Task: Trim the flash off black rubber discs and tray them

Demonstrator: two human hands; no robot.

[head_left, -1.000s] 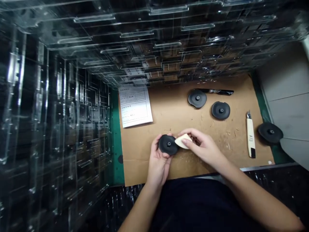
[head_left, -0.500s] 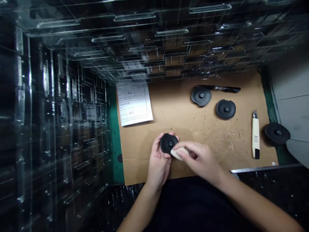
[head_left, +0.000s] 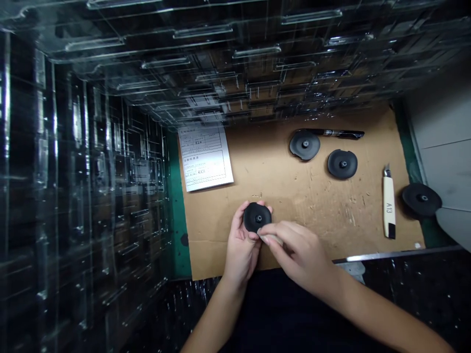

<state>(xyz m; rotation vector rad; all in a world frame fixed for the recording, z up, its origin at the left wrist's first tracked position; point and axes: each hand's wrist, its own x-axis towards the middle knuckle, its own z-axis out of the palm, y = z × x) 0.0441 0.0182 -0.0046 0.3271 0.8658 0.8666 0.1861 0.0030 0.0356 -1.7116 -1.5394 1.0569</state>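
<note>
A round black plastic disc with a raised hub (head_left: 256,215) rests in my left hand (head_left: 241,247), whose fingers curl around its edge. My right hand (head_left: 300,247) pinches a small whitish pad or cloth (head_left: 274,239), mostly covered by the fingers, against the disc's lower right rim. Two more black discs lie at the upper right, one at the back (head_left: 305,144) and one slightly nearer (head_left: 342,164). Another black disc (head_left: 421,200) sits by the right edge of the cardboard.
Brown cardboard (head_left: 294,191) covers the green work surface (head_left: 179,211). A printed paper stack (head_left: 206,159) lies at the left, a black marker (head_left: 342,133) at the back, and a cream-handled craft knife (head_left: 389,206), blade out, at the right. Clear plastic trays (head_left: 99,196) stand left and behind.
My right hand has shifted slightly, its fingertips now closer to the disc's lower rim and covering more of the whitish pad. My left hand holds the disc almost unmoved.
</note>
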